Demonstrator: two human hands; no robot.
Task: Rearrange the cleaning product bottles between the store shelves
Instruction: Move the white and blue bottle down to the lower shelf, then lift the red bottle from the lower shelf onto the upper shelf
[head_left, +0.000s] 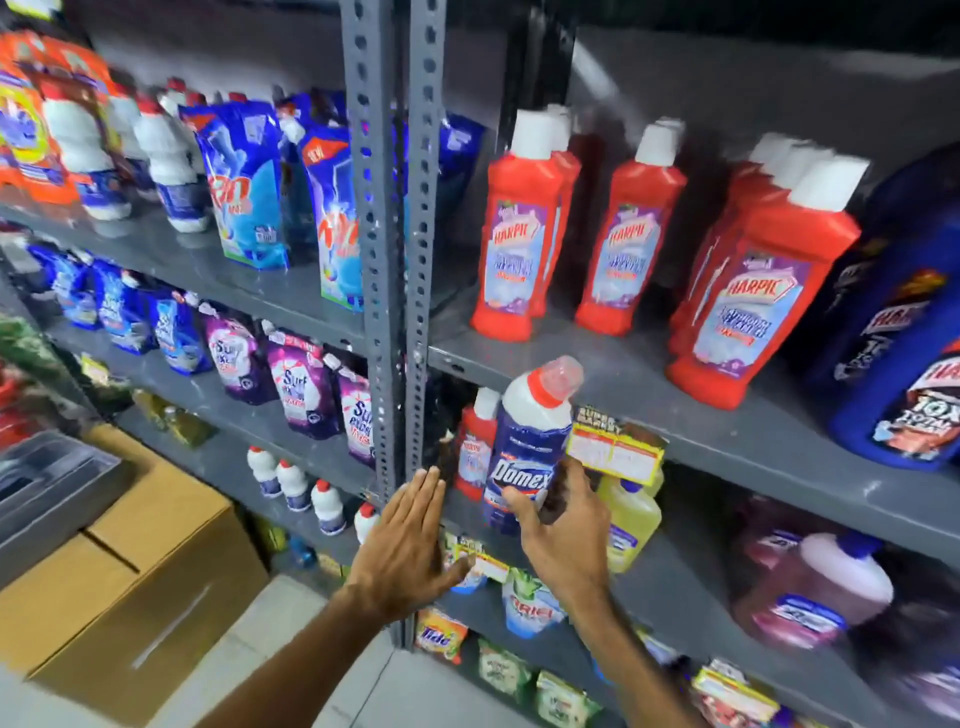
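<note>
My right hand (563, 525) grips a blue and white Domex bottle (524, 441) with a red collar and clear cap, held tilted in front of the edge of the grey shelf (727, 426). Flat and empty, with its fingers apart, my left hand (408, 540) hovers by the shelf upright (410, 291), just left of the bottle. A small red Harpic bottle (475, 441) stands on the lower shelf behind the Domex bottle. Several red Harpic bottles (522, 228) with white caps stand in rows on the shelf above.
Dark blue Harpic bottles (893, 338) stand at the far right. A yellow bottle (631, 519) and a pinkish bottle (815, 592) sit on the lower right shelf. Detergent pouches (244, 182) and white bottles (174, 161) fill the left shelves. Cardboard boxes (135, 577) stand on the floor at left.
</note>
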